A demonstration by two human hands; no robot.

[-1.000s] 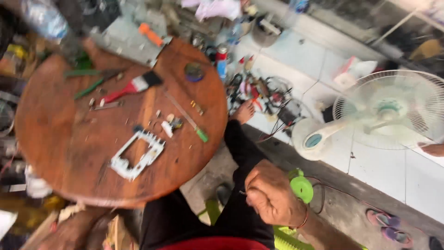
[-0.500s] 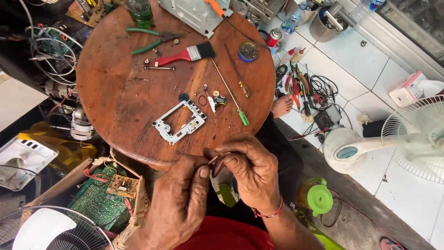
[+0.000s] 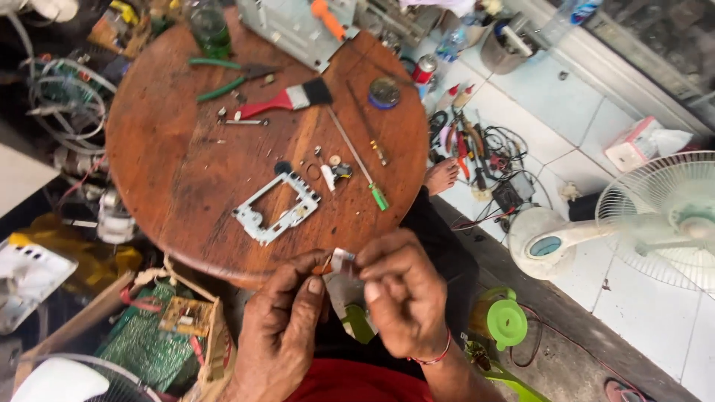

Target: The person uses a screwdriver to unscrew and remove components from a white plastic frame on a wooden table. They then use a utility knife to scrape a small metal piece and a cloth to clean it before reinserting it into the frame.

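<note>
My left hand [image 3: 279,331] and my right hand [image 3: 402,294] meet just below the near edge of the round wooden table [image 3: 171,171]. Together they pinch a small metal part [image 3: 342,260] between thumbs and fingertips; a grey and green piece hangs under it. On the table ahead lies a light grey plastic frame [image 3: 277,209]. A thin green-handled screwdriver [image 3: 360,160] lies to its right, with several small loose screws and parts around it. A red-handled paintbrush [image 3: 287,100] rests further back.
Green-handled pliers [image 3: 223,78] and a grey metal chassis [image 3: 298,26] sit at the table's far side. A white floor fan [image 3: 655,223] stands right on the tiles. Tools and cables [image 3: 477,160] lie on the floor; circuit boards [image 3: 149,335] lie lower left.
The view swung from the table's right side to face it. My left hand came in and both hands closed on the small part, now raised nearer the table edge.
</note>
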